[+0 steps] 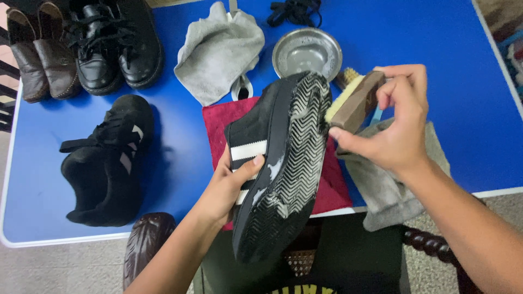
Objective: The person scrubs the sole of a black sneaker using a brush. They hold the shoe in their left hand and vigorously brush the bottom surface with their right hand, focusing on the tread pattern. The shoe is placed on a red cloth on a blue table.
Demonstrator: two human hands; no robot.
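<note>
- Left hand (229, 188) is wrapped around the side of a black suede-looking sneaker with white stripes (278, 163), thumb pressed over the stripes, fingers tucked behind where I can't see them.
- The sneaker is held up off the blue bench (436, 49), tipped on its side so the zigzag-tread sole faces up at the camera. The sole has whitish smears on it, might be foam or soapy water, hard to say from here.
- Right hand (395, 122) is closed around a brown wooden-backed brush with pale bristles (354, 100), thumb below, fingers curled over the top.
- The brush bristles sit right at the toe-end edge of the sole, touching it or just about. So the sneaker is between the two hands, left hand low on the side, right hand up at the toe end.
- Under the sneaker there's a dark red cloth (223, 117) spread on the bench, and a grey rag (381, 185) hangs over the near edge below the right hand.
- Behind it: a round metal bowl (308, 51) and a crumpled grey towel (218, 49).
- Off to the left: the matching black striped sneaker (106, 160), a pair of black lace-up leather shoes (117, 43) and a pair of brown slip-on shoes (38, 51).
</note>
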